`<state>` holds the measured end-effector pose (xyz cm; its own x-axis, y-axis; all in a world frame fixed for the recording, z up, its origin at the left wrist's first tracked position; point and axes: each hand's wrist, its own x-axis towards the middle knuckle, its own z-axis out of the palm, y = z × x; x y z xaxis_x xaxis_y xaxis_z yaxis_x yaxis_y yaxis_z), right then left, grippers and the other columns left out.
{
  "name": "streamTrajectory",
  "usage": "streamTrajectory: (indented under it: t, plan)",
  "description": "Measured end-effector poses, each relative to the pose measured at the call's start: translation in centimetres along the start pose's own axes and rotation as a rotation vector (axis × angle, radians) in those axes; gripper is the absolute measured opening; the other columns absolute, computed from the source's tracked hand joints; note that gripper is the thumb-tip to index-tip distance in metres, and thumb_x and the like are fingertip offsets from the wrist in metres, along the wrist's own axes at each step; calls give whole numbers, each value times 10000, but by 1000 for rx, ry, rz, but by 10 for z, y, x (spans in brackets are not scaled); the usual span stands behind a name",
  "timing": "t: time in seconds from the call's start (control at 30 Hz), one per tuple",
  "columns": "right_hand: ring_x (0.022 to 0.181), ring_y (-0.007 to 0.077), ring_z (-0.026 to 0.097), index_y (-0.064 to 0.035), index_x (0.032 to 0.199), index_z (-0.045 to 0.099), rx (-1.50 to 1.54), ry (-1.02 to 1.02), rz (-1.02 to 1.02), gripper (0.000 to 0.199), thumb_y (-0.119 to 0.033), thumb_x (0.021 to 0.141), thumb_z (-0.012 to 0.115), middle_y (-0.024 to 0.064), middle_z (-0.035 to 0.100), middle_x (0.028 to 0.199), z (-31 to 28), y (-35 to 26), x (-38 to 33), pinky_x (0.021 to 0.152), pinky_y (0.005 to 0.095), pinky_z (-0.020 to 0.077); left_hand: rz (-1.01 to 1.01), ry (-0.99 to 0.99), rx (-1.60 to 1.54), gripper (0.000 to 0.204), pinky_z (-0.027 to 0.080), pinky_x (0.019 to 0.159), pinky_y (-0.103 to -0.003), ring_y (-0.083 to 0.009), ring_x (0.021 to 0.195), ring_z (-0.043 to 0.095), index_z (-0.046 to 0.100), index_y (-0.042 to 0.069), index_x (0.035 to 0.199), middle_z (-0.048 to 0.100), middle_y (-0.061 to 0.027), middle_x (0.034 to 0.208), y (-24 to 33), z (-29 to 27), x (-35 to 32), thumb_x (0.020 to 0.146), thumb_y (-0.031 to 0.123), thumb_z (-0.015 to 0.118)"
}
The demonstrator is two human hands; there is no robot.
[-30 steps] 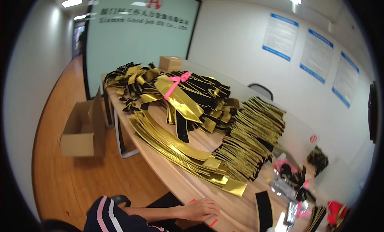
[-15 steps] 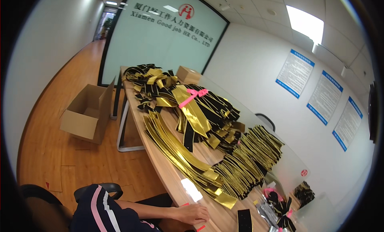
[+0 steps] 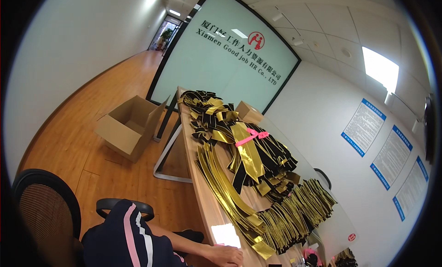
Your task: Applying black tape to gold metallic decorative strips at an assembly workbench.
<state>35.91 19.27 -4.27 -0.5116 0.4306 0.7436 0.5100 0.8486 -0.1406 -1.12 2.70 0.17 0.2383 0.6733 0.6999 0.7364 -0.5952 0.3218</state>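
My left hand (image 3: 224,255) rests at the near edge of the wooden table (image 3: 212,214), its fingers curled. Whatever lies under or inside them is hidden. The navy sleeve with pink and white stripes (image 3: 133,232) leads to it. Just beyond the hand, long gold ribbon strips (image 3: 221,184) lie lengthwise along the table. Beside them is a dense row of folded black-and-gold ribbons (image 3: 294,216). Farther off, a pink ribbon (image 3: 252,136) ties a heap of black-and-gold ribbons (image 3: 271,149). My right hand is out of the picture.
An open cardboard box (image 3: 124,129) stands on the floor left of the table. A small closed box (image 3: 249,113) sits at the far end. Chairs (image 3: 46,207) are at lower left, and a clear panel (image 3: 340,230) runs along the table's right side.
The view has swung left and up, so the table and ribbons appear farther right and lower. My left hand stays at the table edge; items near the lower right are mostly cut off now.
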Motion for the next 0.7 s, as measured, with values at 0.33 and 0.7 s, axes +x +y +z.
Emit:
streamTrajectory:
  t: [0.33, 0.7]
  plan:
    - [921, 424, 646, 17, 1186, 642, 9, -14, 91, 203, 34, 1015, 533, 262, 670, 1084, -5, -35, 28, 811, 463, 539, -33, 72, 126, 255, 540, 834, -492, -348, 962, 668, 713, 67, 992, 698, -129, 991, 2, 0, 4, 933, 302, 634]
    - [928, 433, 647, 18, 1182, 643, -50, -92, 202, 203, 35, 1013, 533, 268, 669, 1090, -27, -74, 53, 820, 465, 539, -185, 71, 109, 117, 460, 910, -435, -287, 1091, 601, 661, 36, 904, 633, -93, 1010, -18, 30, -4, 947, 144, 652]
